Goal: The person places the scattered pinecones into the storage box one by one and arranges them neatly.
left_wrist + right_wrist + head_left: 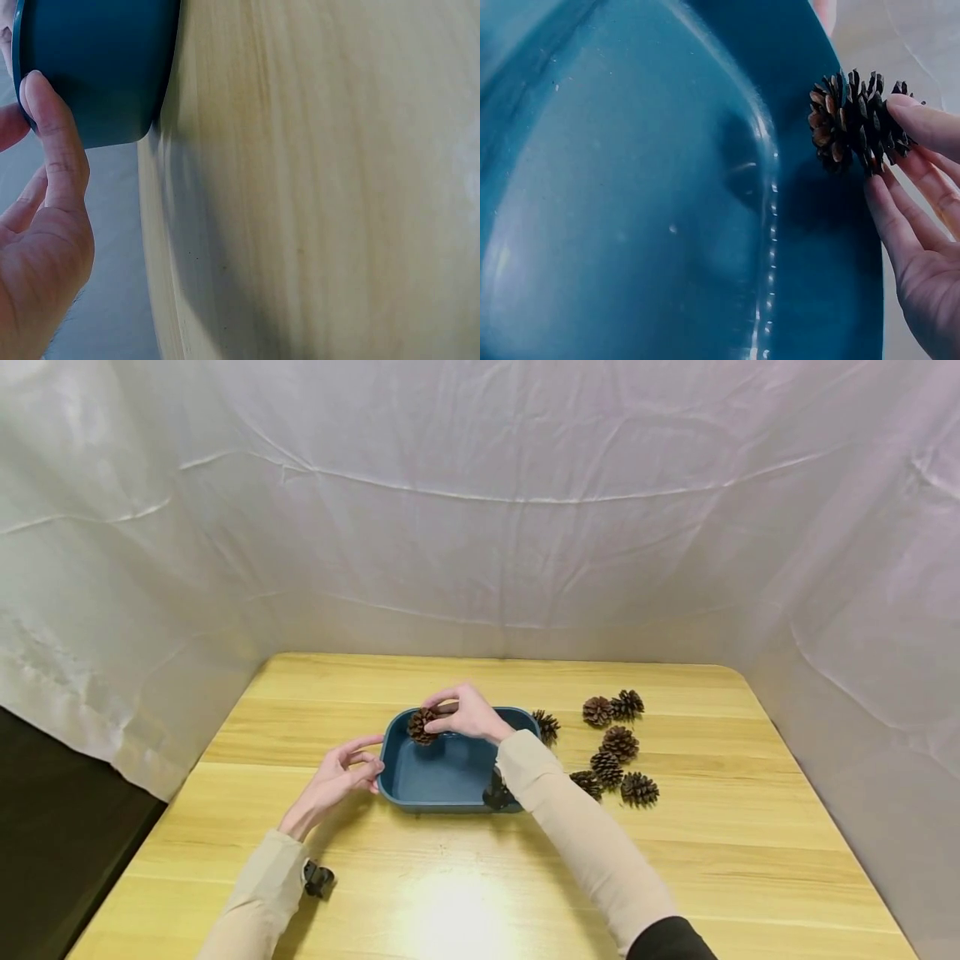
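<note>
A dark blue rectangular tray (397, 785) sits on the wooden table. My right hand (463, 713) reaches over its far left corner and pinches a brown pine cone (422, 725) just above the tray's inside; in the right wrist view the pine cone (855, 120) hangs at my fingertips (922, 124) over the blue tray (630, 225). My left hand (347, 770) is at the tray's left wall, with a straight finger (52, 135) touching the tray's outer side (105, 67). The tray looks empty otherwise.
Several loose pine cones (618, 745) lie on the table (675, 860) right of the tray, one (547, 725) close to its far right corner. White sheeting (480, 510) walls the table on three sides. The table's left edge drops to a dark floor.
</note>
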### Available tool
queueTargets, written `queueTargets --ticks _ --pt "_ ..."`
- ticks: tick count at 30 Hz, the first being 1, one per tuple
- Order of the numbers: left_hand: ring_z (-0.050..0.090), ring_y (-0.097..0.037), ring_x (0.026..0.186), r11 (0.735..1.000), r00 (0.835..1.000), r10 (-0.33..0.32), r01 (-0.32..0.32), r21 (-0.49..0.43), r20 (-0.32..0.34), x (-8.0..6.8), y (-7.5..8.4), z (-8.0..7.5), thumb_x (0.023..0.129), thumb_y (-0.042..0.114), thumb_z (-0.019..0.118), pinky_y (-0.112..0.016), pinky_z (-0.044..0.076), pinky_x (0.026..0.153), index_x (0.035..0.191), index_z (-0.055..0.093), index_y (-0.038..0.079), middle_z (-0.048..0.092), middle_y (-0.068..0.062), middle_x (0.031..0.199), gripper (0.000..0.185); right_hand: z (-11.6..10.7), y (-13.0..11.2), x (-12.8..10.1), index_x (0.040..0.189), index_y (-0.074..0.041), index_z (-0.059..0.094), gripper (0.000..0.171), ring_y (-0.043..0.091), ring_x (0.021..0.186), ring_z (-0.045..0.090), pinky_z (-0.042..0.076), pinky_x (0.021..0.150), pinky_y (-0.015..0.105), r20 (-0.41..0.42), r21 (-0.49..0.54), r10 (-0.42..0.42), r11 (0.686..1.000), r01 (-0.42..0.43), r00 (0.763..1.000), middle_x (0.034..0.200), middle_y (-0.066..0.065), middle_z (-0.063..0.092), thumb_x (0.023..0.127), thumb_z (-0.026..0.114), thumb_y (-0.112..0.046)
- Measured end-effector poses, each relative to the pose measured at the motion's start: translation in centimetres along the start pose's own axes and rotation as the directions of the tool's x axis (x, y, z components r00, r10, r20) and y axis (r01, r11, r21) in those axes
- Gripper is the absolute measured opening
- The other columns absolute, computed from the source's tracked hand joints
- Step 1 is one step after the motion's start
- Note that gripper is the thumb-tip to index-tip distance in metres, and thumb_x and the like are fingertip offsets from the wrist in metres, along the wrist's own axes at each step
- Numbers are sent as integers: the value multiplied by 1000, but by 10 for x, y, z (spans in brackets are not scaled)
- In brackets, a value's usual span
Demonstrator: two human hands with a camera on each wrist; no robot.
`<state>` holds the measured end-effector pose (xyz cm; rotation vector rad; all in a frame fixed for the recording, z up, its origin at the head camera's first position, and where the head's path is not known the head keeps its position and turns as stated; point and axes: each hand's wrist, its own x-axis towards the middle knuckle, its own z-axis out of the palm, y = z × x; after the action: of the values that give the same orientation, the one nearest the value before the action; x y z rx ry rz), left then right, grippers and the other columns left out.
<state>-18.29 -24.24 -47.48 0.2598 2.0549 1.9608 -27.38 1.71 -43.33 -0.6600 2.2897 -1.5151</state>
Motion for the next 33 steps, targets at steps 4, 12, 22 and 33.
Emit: queueTargets --ticks 4,12,22,33 --pt "65 -9 72 1000 1000 -8 8 3 -2 0 0 0 97 0 58 -24 61 67 149 34 -12 63 -5 95 58 5 1 0 120 -3 72 35 33 124 65 61 95 37 -6 11 23 1000 -23 1000 130 17 67 86 79 -5" --pt "65 -8 72 1000 1000 2 -2 -10 7 0 -1 0 97 0 58 -24 61 67 148 33 -13 63 -5 94 58 7 -2 2 117 -1 73 32 32 124 64 61 94 34 50 -39 39 999 -37 998 129 18 68 85 78 -1" --pt "64 -8 70 1000 999 20 -19 -23 26 0 -2 -2 97 -1 57 -24 61 68 148 31 -15 64 -2 93 59 7 -5 6 109 -1 75 28 30 117 67 62 87 32 114 -99 83 993 -72 990 123 16 71 82 78 4" --pt "65 -9 70 1000 1000 -5 5 -17 18 -1 -2 -2 98 1 58 -27 62 69 150 33 -11 64 -2 94 59 13 -9 10 108 1 75 30 29 111 70 62 87 32 103 -112 82 991 -70 991 117 18 74 79 79 8"
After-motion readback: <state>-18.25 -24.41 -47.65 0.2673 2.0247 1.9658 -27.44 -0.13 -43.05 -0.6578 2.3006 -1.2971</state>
